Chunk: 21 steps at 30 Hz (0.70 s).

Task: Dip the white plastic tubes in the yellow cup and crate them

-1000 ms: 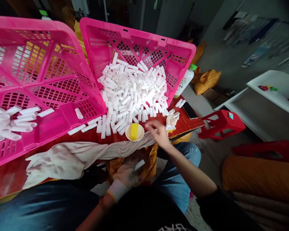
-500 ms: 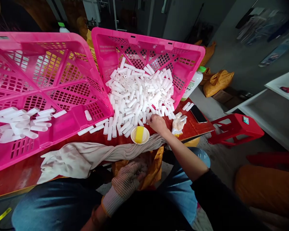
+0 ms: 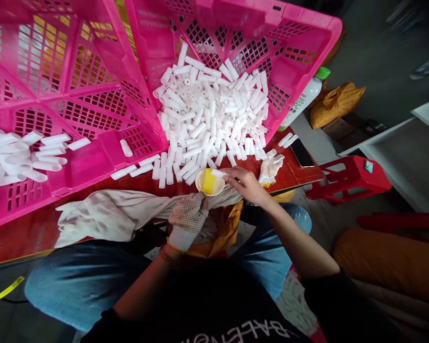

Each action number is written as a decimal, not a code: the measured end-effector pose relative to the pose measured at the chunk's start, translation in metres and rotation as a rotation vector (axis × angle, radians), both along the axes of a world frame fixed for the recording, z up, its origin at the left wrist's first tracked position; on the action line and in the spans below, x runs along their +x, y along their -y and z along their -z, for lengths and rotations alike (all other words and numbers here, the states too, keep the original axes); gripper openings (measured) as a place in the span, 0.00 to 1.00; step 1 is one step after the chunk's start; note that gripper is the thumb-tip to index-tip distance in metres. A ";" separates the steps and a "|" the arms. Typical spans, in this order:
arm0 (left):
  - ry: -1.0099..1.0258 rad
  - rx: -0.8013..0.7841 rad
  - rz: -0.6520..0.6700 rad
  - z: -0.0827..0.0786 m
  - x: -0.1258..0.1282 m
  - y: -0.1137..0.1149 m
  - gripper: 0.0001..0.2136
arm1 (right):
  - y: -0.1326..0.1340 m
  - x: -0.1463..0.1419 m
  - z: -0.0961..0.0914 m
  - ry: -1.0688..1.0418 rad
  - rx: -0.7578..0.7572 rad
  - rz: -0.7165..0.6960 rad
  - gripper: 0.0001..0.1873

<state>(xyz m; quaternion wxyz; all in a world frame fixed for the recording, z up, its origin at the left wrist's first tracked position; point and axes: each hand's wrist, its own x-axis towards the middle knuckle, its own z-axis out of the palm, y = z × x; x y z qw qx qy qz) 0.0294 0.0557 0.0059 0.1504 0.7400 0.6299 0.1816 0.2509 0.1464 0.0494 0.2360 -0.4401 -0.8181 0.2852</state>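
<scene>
White tube is extending leftward from the right hand, whose fingers are pinching its end, toward a yellow block sitting in a dish. Gloved left hand is hovering nearer the body; cannot tell whether it is gripping anything.

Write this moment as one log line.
right hand: bare, holding white tube over dish | left hand: gloved, near dish | yellow sponge-like block: in dish

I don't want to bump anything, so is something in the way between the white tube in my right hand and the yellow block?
Nothing visible: the white tube in your right hand reaches over the dish, its end by the yellow block. Your gloved left hand sits nearer you, out of the way.
</scene>
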 end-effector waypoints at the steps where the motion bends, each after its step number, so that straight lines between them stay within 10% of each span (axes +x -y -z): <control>1: -0.010 0.008 0.000 0.002 0.002 0.000 0.19 | 0.007 -0.003 0.003 -0.021 0.026 -0.035 0.21; 21: 0.040 0.109 0.008 0.047 0.002 0.000 0.12 | 0.031 -0.011 0.031 0.277 0.306 -0.106 0.19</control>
